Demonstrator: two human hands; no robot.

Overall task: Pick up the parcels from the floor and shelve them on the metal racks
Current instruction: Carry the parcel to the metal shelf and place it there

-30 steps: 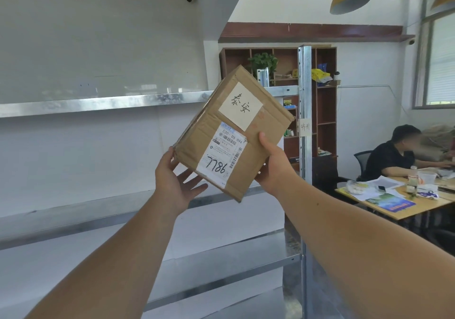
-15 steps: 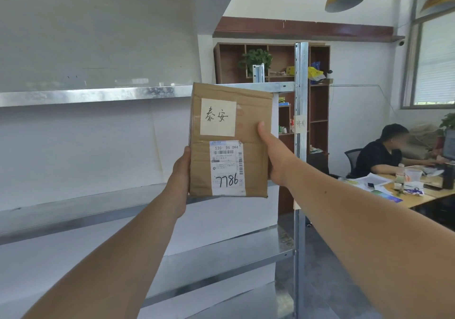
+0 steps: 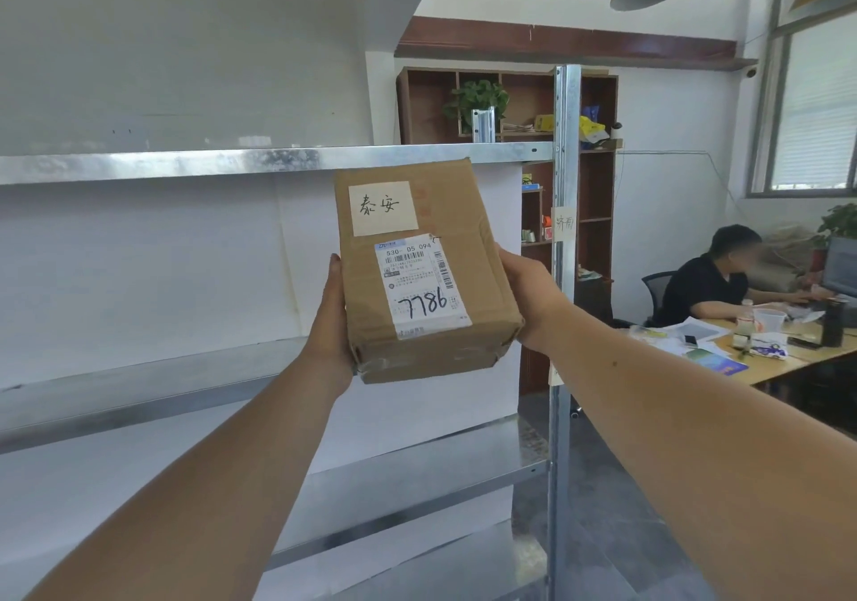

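Observation:
A brown cardboard parcel (image 3: 468, 285) with a white handwritten note and a shipping label marked 7786 is held up at chest height in front of the metal rack (image 3: 278, 162). My left hand (image 3: 331, 322) presses its left side and my right hand (image 3: 528, 297) grips its right side. The parcel is upright, its labelled face tipped toward me, level with the gap between the top shelf and the middle shelf (image 3: 139, 392). The rack's right upright post (image 3: 563, 229) stands just behind my right hand.
Two lower rack shelves (image 3: 417, 475) run under my arms. To the right, a person sits at a wooden desk (image 3: 788, 364) covered with papers and bottles. A brown bookcase (image 3: 598, 229) with a plant stands behind the post. Grey floor lies at lower right.
The parcel was tilted diagonally, then turned upright, and now its top leans away so the front edge shows. My left hand went from open fingers under it to flat against its side.

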